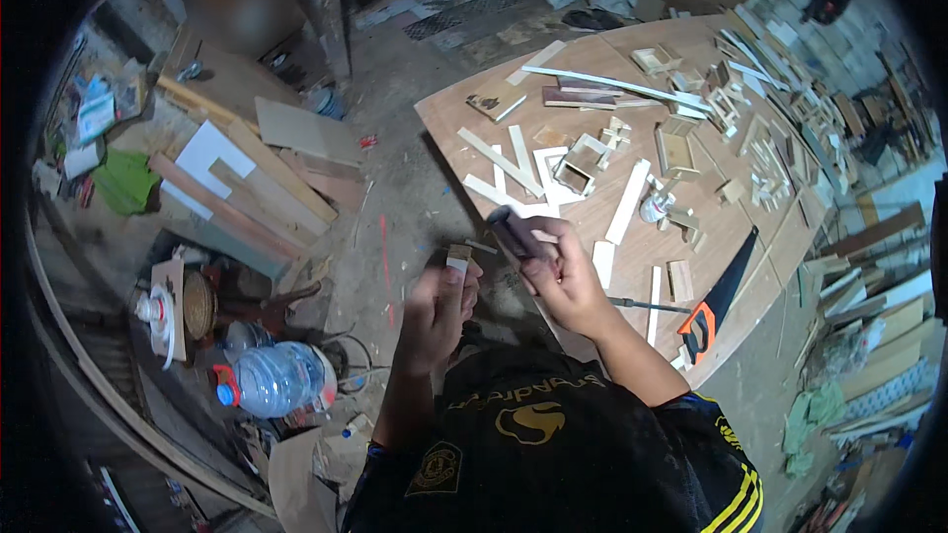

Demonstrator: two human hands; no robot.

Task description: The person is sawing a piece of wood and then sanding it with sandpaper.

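Observation:
My left hand [434, 308], slightly blurred, is closed around a small wooden block [459, 255] with a pale face. To its right and a little higher, my right hand [565, 271] grips a dark brown cylinder [515, 233], its round end pointing up and left; whether it is a tube or a roll I cannot tell. Both hands are in front of my body, beside the near left edge of the wooden table [706, 227]. The held things are apart from each other. A thin dark rod [647, 307] lies on the table past my right wrist.
A handsaw [726, 296] with an orange and black handle lies at the table's near right. Small wooden frames [583, 163], pale strips [627, 202] and a white bottle [655, 205] cover the tabletop. Boards [242, 188] and a large water jug [272, 378] stand on the left.

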